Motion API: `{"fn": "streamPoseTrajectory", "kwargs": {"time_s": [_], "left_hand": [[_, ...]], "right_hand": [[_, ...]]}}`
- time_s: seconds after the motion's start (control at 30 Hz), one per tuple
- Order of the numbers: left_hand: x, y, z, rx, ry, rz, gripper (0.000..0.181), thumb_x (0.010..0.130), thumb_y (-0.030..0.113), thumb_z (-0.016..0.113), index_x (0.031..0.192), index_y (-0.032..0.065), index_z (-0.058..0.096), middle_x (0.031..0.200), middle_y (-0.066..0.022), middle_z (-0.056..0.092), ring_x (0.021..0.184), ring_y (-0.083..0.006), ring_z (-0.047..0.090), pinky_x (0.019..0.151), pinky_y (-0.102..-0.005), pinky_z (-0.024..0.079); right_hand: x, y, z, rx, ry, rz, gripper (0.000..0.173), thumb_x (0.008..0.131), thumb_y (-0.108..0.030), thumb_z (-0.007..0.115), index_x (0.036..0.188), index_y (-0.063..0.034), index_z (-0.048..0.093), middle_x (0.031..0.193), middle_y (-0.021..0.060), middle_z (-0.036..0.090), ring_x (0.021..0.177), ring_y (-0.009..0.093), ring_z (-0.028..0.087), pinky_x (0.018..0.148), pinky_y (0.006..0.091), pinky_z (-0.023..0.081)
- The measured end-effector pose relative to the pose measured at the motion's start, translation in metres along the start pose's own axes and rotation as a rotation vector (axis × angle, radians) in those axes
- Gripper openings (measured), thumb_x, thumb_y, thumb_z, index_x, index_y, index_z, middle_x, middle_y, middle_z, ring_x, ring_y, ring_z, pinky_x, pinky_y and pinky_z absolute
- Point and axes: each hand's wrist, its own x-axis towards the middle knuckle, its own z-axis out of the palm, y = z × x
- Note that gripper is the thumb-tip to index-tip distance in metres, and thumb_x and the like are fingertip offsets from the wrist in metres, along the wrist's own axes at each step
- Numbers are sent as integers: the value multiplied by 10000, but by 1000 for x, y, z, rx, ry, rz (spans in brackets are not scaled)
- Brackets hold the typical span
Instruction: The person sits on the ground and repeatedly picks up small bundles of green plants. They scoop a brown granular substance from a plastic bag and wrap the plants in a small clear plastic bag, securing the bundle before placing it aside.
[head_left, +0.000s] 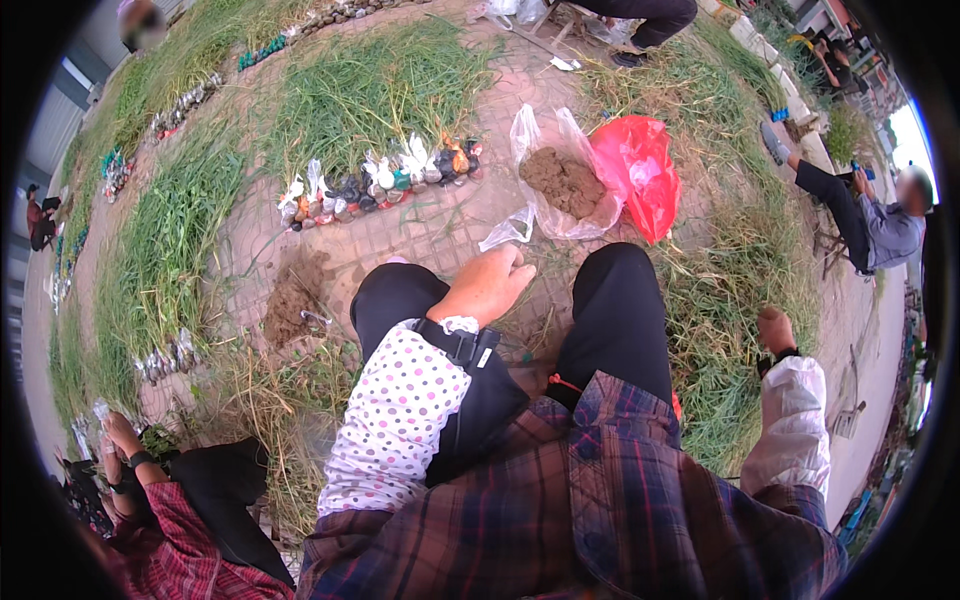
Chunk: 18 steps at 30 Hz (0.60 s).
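Note:
My left hand (487, 283), in a polka-dot sleeve, hangs in front of my left knee with its fingers curled in. No object shows in it. Just beyond its fingers lies a loose handle of a clear plastic bag (559, 225), which stands open around wet brown soil (562, 182). A red plastic bag (637, 172) leans against its right side. Out to the right, my right hand (775, 330), in a pale sleeve, is above a heap of cut grass (720, 322). Its fingers are bent, and whatever they may hold is hidden.
Grass bundles (375, 82) with bagged bases (382, 184) lie beyond my knees. More bundles (172, 202) are at left. A soil pile (292, 300) lies on the paving by my left knee. People sit at lower left (195, 510), right (885, 217) and the top.

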Motion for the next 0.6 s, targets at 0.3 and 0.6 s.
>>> {"fn": "streamPoseTrajectory", "kwargs": {"time_s": [0.3, 0.6], "left_hand": [[8, -18, 55, 114, -158, -200, 363, 832, 335, 537, 953, -3, 592, 887, -195, 623, 863, -330, 592, 745, -389, 447], [6, -31, 131, 201, -253, -143, 326, 833, 299, 543, 941, -7, 575, 918, -262, 600, 905, -426, 558, 774, -460, 437]], "right_hand": [[-174, 190, 268, -894, -614, -545, 240, 691, -283, 664, 823, -84, 678, 856, 147, 655, 845, 307, 630, 701, 401, 510], [-176, 91, 257, -62, -217, 567, 366, 772, -327, 530, 940, -12, 609, 959, 234, 622, 942, 368, 593, 817, 428, 463]]}}
